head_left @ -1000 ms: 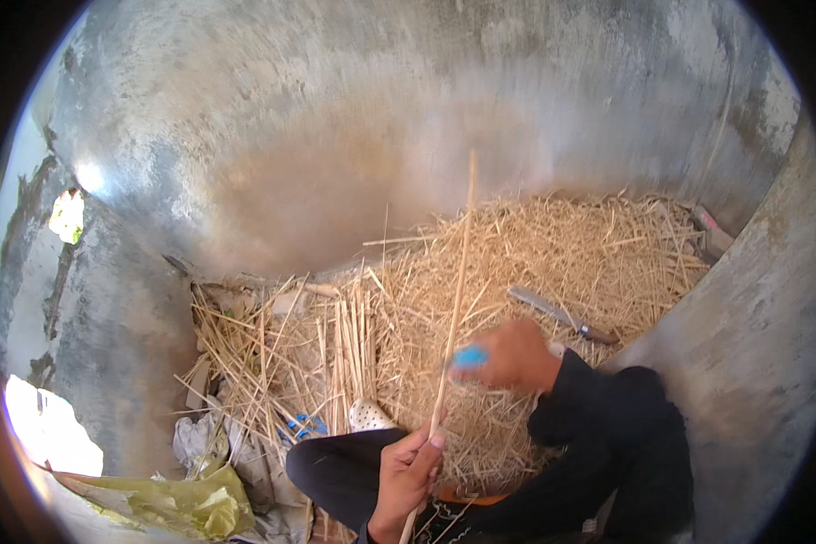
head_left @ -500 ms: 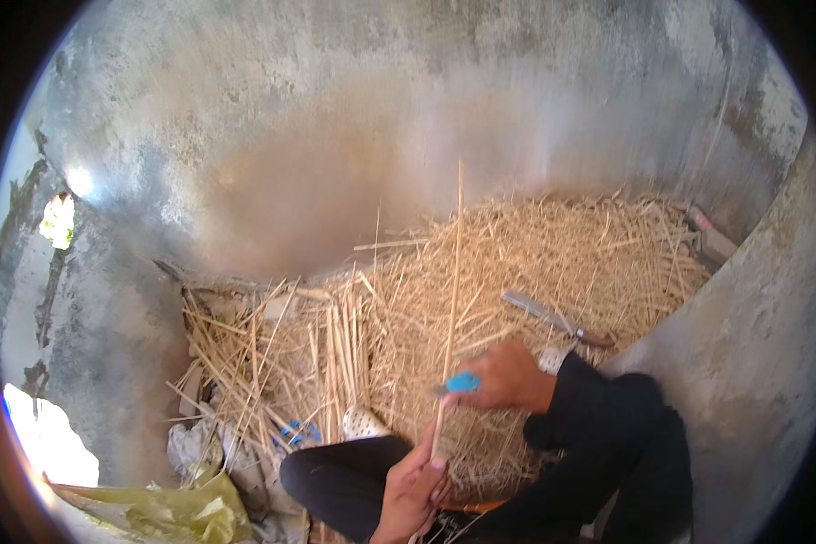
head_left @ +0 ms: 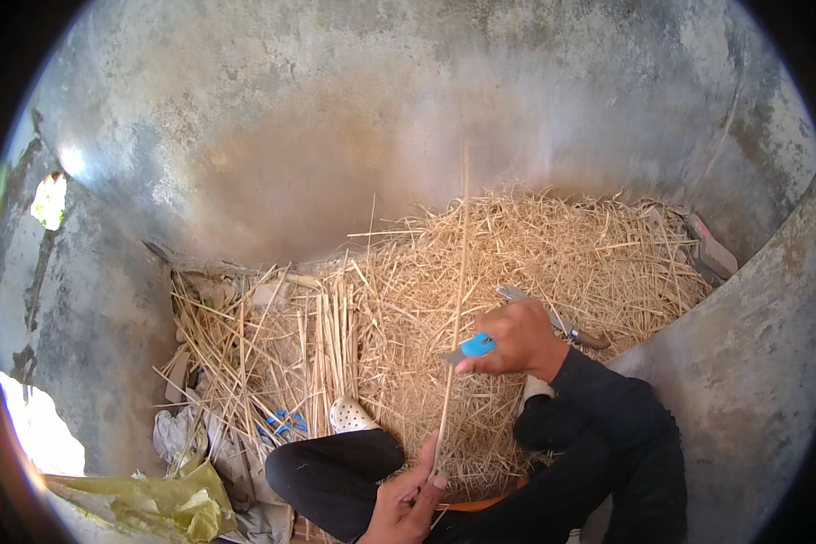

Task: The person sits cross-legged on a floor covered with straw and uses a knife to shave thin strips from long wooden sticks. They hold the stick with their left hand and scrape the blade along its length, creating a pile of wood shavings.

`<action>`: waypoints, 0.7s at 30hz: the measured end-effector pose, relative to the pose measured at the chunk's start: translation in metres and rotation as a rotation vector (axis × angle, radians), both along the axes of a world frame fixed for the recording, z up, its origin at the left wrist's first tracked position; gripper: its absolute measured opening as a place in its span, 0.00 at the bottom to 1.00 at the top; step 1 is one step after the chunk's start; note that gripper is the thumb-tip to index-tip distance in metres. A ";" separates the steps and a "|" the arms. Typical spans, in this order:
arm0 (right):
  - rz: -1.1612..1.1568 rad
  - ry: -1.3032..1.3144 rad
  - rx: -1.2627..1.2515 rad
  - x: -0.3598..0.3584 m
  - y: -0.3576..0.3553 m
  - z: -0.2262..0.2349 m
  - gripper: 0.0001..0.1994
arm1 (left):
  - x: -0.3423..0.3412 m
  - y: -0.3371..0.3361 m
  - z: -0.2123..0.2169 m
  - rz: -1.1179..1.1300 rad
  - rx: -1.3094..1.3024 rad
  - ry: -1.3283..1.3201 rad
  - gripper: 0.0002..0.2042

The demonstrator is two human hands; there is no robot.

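Note:
My left hand [head_left: 403,501] is closed around the lower end of a long thin wooden strip [head_left: 463,254], its thumb and fingers pinching it. The strip stands up and away from me, its far end blurred against the wall. In my closed right hand [head_left: 519,339] is a small blue-handled knife [head_left: 477,344]. Its short grey blade lies against the strip, well above my left hand. Partly hidden behind my right hand, a second knife with a brown handle [head_left: 594,341] lies on the shavings.
A thick heap of pale shavings [head_left: 571,245] lies against the curved grey wall [head_left: 335,109]. To the left are a bundle of strips [head_left: 335,340], loose sticks [head_left: 236,354] and a yellowish plastic sack [head_left: 177,500]. A perforated white shoe [head_left: 350,415] shows by my bent leg.
My right hand and the blue-handled knife have moved farther up the strip, away from my left hand. My left hand has shifted slightly down and left, still holding the strip's lower end.

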State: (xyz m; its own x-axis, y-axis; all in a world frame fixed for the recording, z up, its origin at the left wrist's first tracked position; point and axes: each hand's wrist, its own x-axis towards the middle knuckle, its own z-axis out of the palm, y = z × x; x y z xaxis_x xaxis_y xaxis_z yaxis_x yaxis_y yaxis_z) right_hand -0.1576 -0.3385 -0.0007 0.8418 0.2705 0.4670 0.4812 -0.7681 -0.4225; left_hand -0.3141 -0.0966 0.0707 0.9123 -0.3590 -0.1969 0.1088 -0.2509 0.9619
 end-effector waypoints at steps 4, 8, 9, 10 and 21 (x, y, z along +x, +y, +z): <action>-0.234 0.109 -0.045 0.035 -0.043 -0.016 0.39 | -0.026 0.000 -0.008 -0.022 -0.007 0.231 0.28; 0.040 0.015 0.052 -0.002 -0.003 -0.012 0.40 | -0.021 0.005 -0.004 0.054 -0.154 0.174 0.21; 0.120 0.012 0.095 -0.015 0.005 0.000 0.41 | -0.018 0.001 0.011 0.084 -0.096 0.194 0.20; 0.020 0.066 0.102 -0.009 -0.002 0.000 0.40 | -0.019 0.003 0.008 0.024 -0.072 0.124 0.19; -0.213 0.273 -0.019 0.027 -0.037 -0.009 0.36 | -0.029 0.017 0.001 -0.118 0.166 -0.208 0.19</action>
State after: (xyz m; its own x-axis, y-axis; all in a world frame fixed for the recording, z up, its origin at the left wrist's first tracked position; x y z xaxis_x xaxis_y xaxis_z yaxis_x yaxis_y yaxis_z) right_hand -0.1309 -0.3752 -0.0099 0.9736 0.0816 0.2133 0.1803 -0.8479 -0.4986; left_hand -0.3430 -0.0793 0.0715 0.8929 -0.4440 -0.0748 -0.1259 -0.4057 0.9053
